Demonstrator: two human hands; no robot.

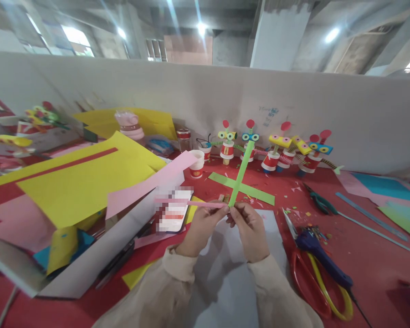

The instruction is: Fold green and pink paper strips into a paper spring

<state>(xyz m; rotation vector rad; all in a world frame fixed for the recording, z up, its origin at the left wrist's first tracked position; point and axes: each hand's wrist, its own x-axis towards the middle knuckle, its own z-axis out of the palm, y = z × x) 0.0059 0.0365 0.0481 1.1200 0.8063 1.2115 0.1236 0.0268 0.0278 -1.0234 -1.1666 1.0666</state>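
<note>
My left hand [204,225] pinches a narrow pink paper strip [205,204] that points off to the left. Between the fingers of my right hand [248,228] is the lower end of a green paper strip [242,175], which slants upward and away. The ends of the two strips meet at my fingertips, at roughly a right angle; how they overlap there is hidden. Behind them a second green strip [261,195] lies across the red table. Under my wrists is a pale grey sheet [237,282].
Paper-cup robot figures [227,148] line the white partition. At right lie pliers [319,200], scissors [305,282] and a blue glue gun [323,255]. A phone [175,212], a paper-filled box [89,255] and white paper cups [196,164] are leftward.
</note>
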